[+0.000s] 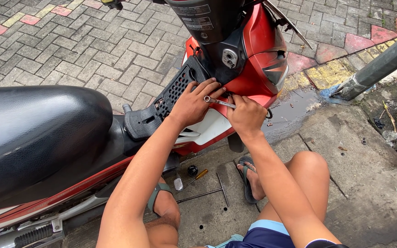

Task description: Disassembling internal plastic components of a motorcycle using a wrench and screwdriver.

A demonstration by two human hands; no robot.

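Both hands are working at the red scooter panel [246, 85] — the right hand [246, 115] is pinching a slim wrench [219, 102] whose long axis is running ten-to-four, while the left hand [193, 103] is lying spread at its ten o'clock end.

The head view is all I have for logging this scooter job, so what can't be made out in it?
- Fastener under the wrench: hidden by the left hand and right hand.
- Right hand's grip on the wrench: fingers curl out of sight.
- Scooter: handlebar and rear cut off by the frame edges.
- T-handle tool tip: covered by the left foot.
- Small black round part on the ground: too small to identify.
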